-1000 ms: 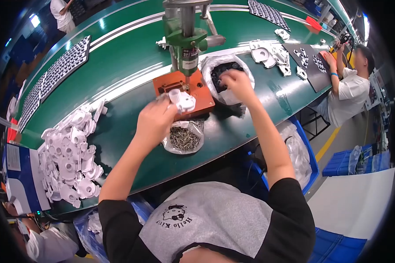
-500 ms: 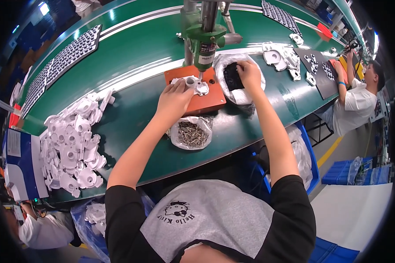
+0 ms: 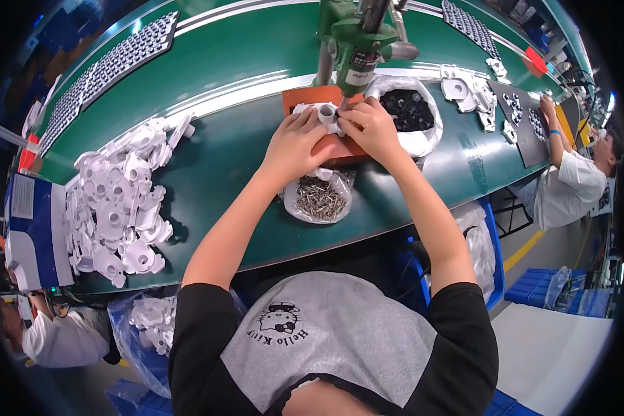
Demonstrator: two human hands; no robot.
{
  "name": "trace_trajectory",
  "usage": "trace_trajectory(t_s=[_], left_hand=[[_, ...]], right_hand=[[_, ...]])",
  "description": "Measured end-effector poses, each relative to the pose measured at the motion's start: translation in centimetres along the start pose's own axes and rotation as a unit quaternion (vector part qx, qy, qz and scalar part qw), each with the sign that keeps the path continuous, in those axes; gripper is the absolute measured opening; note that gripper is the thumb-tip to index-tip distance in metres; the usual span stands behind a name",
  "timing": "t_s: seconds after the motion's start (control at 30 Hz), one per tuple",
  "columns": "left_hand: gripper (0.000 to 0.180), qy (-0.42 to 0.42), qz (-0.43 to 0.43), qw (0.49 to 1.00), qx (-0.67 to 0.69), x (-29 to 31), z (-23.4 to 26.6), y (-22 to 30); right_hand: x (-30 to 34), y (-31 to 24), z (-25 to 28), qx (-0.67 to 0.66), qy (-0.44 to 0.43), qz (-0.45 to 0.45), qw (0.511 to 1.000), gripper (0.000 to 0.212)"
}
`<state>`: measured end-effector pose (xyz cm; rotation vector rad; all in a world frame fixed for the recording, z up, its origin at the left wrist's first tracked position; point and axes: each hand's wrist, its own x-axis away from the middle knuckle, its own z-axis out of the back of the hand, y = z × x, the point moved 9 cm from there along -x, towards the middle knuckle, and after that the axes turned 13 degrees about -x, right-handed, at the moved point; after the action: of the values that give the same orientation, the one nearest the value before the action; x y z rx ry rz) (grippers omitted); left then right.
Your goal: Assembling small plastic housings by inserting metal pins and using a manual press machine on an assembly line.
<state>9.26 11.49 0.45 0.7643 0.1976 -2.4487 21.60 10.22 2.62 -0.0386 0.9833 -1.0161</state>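
A pale white moulded plastic part with a short round tube (image 3: pixel 327 113) is set on the orange rectangular metal block (image 3: pixel 301 97), beneath the green metal press with a steel spindle (image 3: pixel 357 52). With this part taken as the clock's centre and twelve pointed away from the person, the bare left hand (image 3: pixel 297 145) is placed at seven to eight o'clock; its fingers are clamped on the part's left and near edge. The bare right hand (image 3: pixel 374 130) is held at four o'clock, its fingers bent and gathered at the part's right edge, close to the spindle tip — whether they are closed on something small cannot be told.

At six o'clock, just beside the block, a clear plastic bag filled with small metallic screws (image 3: pixel 321 199) is laid open on the dark green worktop (image 3: pixel 222 187). At three o'clock a white plastic bag of small black pieces (image 3: pixel 405 111) is stood; farther out that way, more white parts (image 3: pixel 468 93) are spread. A large heap of similar white plastic parts (image 3: pixel 121 201) is piled at eight o'clock. A long dark tray, lined with rows of small pieces (image 3: pixel 111 66), is seen between nine and ten o'clock — a similar dark tray (image 3: pixel 470 28) is laid at two.
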Motion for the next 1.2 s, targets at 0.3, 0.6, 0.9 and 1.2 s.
trace_trajectory(t_s=[0.3, 0.6, 0.9, 1.2], left_hand=[[0.028, 0.008, 0.031, 0.999, 0.02, 0.3, -0.2, -0.2], [0.026, 0.039, 0.031, 0.999, 0.0, 0.4, 0.1, -0.2], [0.027, 0.012, 0.043, 0.999, 0.016, 0.3, -0.3, -0.3], [0.028, -0.001, 0.038, 0.999, 0.021, 0.3, -0.4, -0.3]], right_hand=[[0.2, 0.4, -0.8, 0.0, -0.003, 0.007, 1.0, 0.011], [0.5, 1.4, -0.5, -0.052, 0.008, -0.075, 0.996, 0.012], [0.5, -0.5, -0.8, 0.102, 0.001, 0.017, 0.995, 0.008], [-0.6, 1.2, -0.8, -0.114, -0.095, -0.142, 0.979, 0.014]])
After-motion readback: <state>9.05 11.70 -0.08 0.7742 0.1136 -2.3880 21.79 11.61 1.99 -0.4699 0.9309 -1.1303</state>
